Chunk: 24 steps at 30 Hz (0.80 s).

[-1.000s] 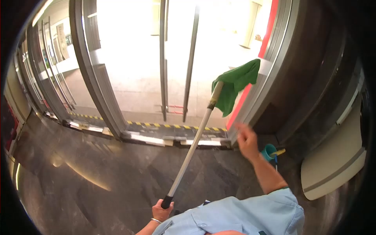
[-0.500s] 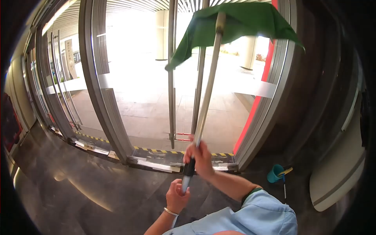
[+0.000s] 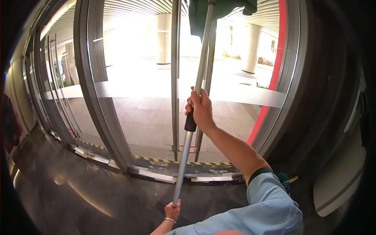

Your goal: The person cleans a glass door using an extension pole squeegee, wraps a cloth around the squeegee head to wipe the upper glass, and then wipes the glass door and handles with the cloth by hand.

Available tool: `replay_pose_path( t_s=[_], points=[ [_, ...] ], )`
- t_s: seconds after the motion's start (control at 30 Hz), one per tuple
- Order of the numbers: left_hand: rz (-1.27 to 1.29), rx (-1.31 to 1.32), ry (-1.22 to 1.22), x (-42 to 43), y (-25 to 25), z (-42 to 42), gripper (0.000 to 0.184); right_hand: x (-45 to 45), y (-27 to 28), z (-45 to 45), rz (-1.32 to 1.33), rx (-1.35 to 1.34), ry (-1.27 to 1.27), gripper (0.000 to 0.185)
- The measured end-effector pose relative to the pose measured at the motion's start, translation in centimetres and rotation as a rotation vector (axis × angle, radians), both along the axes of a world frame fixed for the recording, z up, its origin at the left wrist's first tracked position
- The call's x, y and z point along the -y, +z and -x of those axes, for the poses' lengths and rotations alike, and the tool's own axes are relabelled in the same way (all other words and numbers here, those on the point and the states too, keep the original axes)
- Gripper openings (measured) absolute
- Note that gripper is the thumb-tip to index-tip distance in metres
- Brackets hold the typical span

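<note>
A long metal pole (image 3: 200,66) slants up in front of the glass door. At its top hangs a green cloth (image 3: 229,8), partly cut off by the upper edge of the view. My right hand (image 3: 201,109) is wrapped round the pole just above its black grip sleeve (image 3: 190,122). Lower down, near the pole's bottom end, my left hand (image 3: 172,210) is closed round the shaft. Behind the pole stand the door's long vertical handles (image 3: 175,94).
Glass doors in grey frames (image 3: 92,86) curve off to the left. A red strip (image 3: 270,92) edges the right pane. A teal bucket (image 3: 284,181) is half hidden behind my right arm, near a pale curved panel (image 3: 337,180). Striped tape (image 3: 156,159) runs along the threshold.
The pole and cloth have gone up, the cloth partly leaving the view. My right hand has risen with the pole, my left has dropped lower, and the hands are farther apart.
</note>
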State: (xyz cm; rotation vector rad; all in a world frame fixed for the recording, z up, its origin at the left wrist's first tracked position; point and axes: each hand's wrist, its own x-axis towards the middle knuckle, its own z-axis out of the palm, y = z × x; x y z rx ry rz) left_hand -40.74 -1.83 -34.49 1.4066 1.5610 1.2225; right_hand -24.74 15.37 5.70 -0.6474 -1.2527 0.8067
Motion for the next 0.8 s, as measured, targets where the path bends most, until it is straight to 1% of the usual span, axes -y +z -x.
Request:
replay_pose_path(
  t_s=[0.03, 0.1, 0.13, 0.17, 0.2, 0.27, 0.33, 0.4, 0.43, 0.47, 0.5, 0.57, 0.63, 0.67, 0.7, 0.73, 0.8],
  points=[
    [0.01, -0.03, -0.025, -0.6, 0.2, 0.4, 0.046, -1.3, 0.1, 0.1, -0.006, 0.001, -0.002, 0.032],
    [0.03, -0.067, -0.057, -1.3, 0.7, 1.3, 0.047, -3.6, 0.4, 0.2, 0.018, -0.032, -0.06, 0.024],
    [0.031, -0.044, -0.065, -2.1, 1.6, 1.7, 0.046, -4.3, 1.2, 0.6, 0.004, -0.047, -0.066, 0.019],
    [0.028, -0.018, -0.073, -3.2, 2.5, 1.9, 0.046, -5.2, 2.5, 0.9, 0.0, -0.047, -0.074, 0.019],
    [0.025, -0.019, -0.082, -4.4, 3.7, 2.3, 0.046, -6.0, 3.8, 1.2, -0.064, -0.007, -0.108, 0.02],
    [-0.1, -0.041, -0.081, -7.0, 6.6, 2.6, 0.047, -7.8, 7.3, 1.8, -0.142, 0.059, -0.179, 0.023],
    [-0.151, -0.113, -0.14, -10.3, 9.0, 3.0, 0.049, -10.0, 11.9, 1.5, -0.187, 0.073, -0.223, 0.024],
    [-0.122, -0.073, -0.166, -11.1, 14.3, 3.4, 0.048, -10.4, 15.3, 1.7, -0.224, 0.016, -0.253, 0.023],
    [-0.092, -0.028, -0.182, -11.1, 15.8, 3.5, 0.048, -10.1, 16.4, 2.1, -0.233, -0.034, -0.276, 0.023],
    [-0.072, -0.051, -0.17, -10.9, 15.7, 3.6, 0.047, -10.2, 16.3, 1.9, -0.223, -0.033, -0.247, 0.024],
    [-0.071, -0.05, -0.174, -10.7, 14.5, 3.9, 0.047, -10.6, 15.1, 1.6, -0.224, 0.028, -0.269, 0.024],
    [-0.107, -0.196, -0.176, -9.9, 10.3, 5.0, 0.044, -10.3, 10.8, 1.8, -0.263, 0.132, -0.354, 0.027],
    [-0.148, -0.154, -0.116, -8.1, 6.6, 6.0, 0.044, -7.8, 6.5, 3.3, -0.073, 0.031, -0.34, 0.026],
    [-0.092, -0.157, -0.108, -7.2, 5.8, 6.8, 0.043, -7.3, 4.5, 3.5, 0.022, -0.043, -0.275, 0.025],
    [-0.029, -0.167, -0.1, -6.0, 5.1, 7.9, 0.043, -6.1, 3.0, 3.9, 0.047, -0.104, -0.213, 0.031],
    [-0.031, -0.174, -0.106, -5.2, 3.9, 8.9, 0.043, -5.8, 1.1, 3.6, 0.014, -0.158, -0.105, 0.033],
    [0.0, -0.286, -0.1, -4.8, 1.5, 11.6, 0.038, -3.6, -0.7, 4.8, 0.021, -0.28, 0.027, 0.039]
  ],
)
